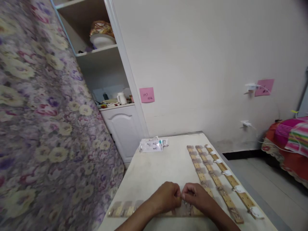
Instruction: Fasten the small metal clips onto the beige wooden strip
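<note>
I saw left hand [171,195] and right hand [195,196] curled close together (couldn't tell if gripping) over the near yellowish wooden strip [130,211]; clear square plastic tabs [127,204] lined it, work left unclear.

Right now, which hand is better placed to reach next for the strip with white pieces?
Probably the right hand, nearer that wooden strip; the left hand would have to reach past the right.

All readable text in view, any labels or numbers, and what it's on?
"243" (middle digit uncertain): pink note beside the cabinet; its lower line is illegible.
Unreadable: second pink note by the upper plug, blurred.
Unreadable: packets at the table's far end, print too small.
</note>
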Demonstrator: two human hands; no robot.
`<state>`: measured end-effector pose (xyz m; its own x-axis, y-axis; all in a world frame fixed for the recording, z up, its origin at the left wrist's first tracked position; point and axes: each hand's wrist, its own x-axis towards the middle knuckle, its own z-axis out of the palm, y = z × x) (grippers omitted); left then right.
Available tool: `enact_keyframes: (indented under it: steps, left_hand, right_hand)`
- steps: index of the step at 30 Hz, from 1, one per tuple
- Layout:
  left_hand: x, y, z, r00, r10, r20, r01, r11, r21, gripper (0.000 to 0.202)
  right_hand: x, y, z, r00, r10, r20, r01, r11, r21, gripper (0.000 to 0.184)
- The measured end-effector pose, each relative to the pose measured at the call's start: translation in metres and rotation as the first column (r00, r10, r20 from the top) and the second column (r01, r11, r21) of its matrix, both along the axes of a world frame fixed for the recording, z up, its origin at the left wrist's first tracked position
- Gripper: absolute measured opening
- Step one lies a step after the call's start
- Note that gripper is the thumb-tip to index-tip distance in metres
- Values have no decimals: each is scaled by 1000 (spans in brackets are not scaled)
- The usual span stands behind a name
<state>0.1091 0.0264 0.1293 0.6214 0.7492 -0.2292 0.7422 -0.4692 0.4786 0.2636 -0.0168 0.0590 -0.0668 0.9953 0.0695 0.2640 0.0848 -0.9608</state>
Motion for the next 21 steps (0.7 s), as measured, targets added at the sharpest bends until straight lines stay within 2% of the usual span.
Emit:
enact_keyframes:
  steps: [2, 5, 8, 12, 14, 17, 19, 21]
  left_hand:
    - [2, 1, 6, 999, -14, -34, 14, 1000, -12, 14]
    - [3, 0, 8, 999, -34, 33, 35, 999, -26, 14]
    - [1, -1, 1, 990, -6, 140, 20, 995, -100, 12]
    - [-3, 4, -16, 947, 90, 309, -23, 977, -214, 13]
    - [-4, 7, -23, 888, 147, 437, -46, 971, -234, 16]
    - [-6, 8, -32, 719, 301, 626, -145, 947, -288, 18]
    - [-6, 3, -38, 603, 413, 682, -205, 907, -368, 19]
    - [-5, -6, -46, 534, 499, 683, -206, 860, -467, 20]
  right_hand:
    - [2, 2, -5, 995, 38, -96, -39, 999, -14, 14]
    - [6, 3, -6, 978, 77, -192, -85, 996, -29, 13]
    - [9, 1, -2, 962, 118, -247, -138, 988, -67, 6]
    - [8, -2, -1, 956, 144, -256, -169, 982, -79, 4]
    - [9, -1, -2, 961, 108, -255, -135, 987, -91, 5]
    - [11, 0, -3, 943, 35, -331, -83, 988, -132, 12]
    - [13, 0, -1, 908, -4, -418, -69, 985, -158, 17]
    - [14, -1, 1, 867, -26, -497, -69, 983, -171, 20]
